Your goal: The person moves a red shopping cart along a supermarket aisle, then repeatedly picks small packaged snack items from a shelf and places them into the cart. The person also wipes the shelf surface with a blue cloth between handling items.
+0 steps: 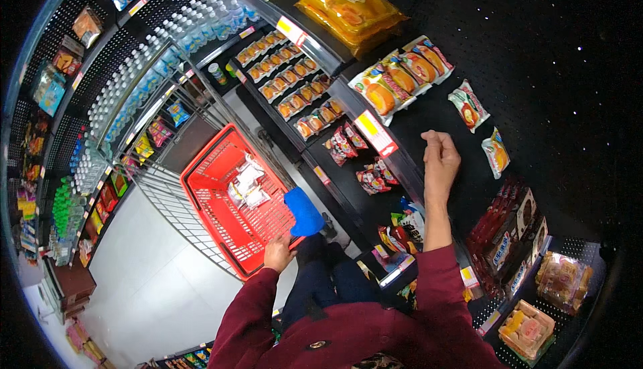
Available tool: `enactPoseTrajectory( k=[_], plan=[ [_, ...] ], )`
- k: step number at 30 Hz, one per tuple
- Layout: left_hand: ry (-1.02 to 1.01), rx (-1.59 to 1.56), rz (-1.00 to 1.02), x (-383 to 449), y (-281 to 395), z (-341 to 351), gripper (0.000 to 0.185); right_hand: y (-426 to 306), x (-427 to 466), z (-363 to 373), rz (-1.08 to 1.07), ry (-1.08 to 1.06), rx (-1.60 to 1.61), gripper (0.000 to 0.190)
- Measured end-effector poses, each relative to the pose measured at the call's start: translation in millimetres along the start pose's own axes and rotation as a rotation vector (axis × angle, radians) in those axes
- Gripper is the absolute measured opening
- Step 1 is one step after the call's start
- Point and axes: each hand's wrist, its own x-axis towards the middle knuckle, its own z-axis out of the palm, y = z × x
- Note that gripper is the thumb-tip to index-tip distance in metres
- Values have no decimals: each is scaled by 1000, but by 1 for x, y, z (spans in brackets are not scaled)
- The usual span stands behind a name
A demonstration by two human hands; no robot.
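My left hand [280,253] rests at the near rim of a red plastic shopping basket [203,203], its fingers over the edge. The basket sits in a metal shopping cart [171,213]; several small white packets [248,180] lie in it, and a blue cloth [304,213] hangs over its right corner. My right hand [441,155] is raised over a black shelf, fingers curled, with no item visible in it. Beyond it lies a row of wrapped pastries [402,80]. To its right are two single wrapped pastries, one white and red [468,106], the other white and yellow [495,153].
Shelf edges with price tags [374,130] run beside my right arm. Large yellow bags [349,9] lie at the top, dark red snack boxes [502,243] at the right. Lower shelves hold red packets [344,143]. Bottled water [176,32] lines the left shelving.
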Motion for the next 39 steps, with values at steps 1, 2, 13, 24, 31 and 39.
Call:
enactPoseTrajectory(
  k=[1, 2, 13, 24, 31, 39],
  plan=[
    [17, -4, 8, 2, -4, -2, 60, -4, -1, 2, 49, 4, 3, 19],
    [34, -7, 17, 4, -7, -5, 58, -1, 0, 4, 37, 0, 11, 18],
    [75, -50, 37, 12, -7, -22, 45, 3, 3, -5, 83, 30, 13, 20],
    [228, -600, -128, 6, -30, -48, 52, 3, 1, -3, 134, 106, 20, 17],
    [671, -580, -169, 123, -114, -81, 20, -2, -3, -1, 145, 168, -10, 16],
    [599, -619, -286, 270, -187, -60, 45, -6, -1, 2, 162, 213, -82, 19]
  ],
)
